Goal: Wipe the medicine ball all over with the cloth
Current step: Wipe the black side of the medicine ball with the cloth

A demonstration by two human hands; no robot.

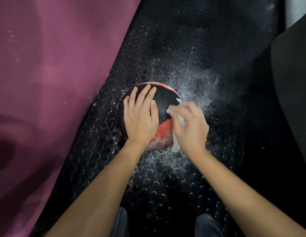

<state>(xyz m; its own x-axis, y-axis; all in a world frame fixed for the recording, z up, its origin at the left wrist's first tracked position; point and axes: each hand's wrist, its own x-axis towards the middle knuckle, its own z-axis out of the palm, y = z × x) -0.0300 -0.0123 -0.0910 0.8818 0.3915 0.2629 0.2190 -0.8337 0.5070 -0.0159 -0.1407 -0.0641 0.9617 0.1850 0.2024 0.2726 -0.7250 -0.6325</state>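
A black and red medicine ball (pixel 164 103) sits on a black dotted rubber floor mat (pixel 166 177). My left hand (pixel 140 115) lies flat on the ball's left side with its fingers straight. My right hand (pixel 189 127) grips a white cloth (pixel 181 119) against the ball's right side, and part of the cloth hangs below the hand. White dust shows on the ball's red lower part.
White powder or spray specks (pixel 196 79) are scattered on the mat around the ball, mostly to the right. A purple surface (pixel 51 74) fills the left. A dark object (pixel 295 82) stands at the right edge. My knees (pixel 207 226) show at the bottom.
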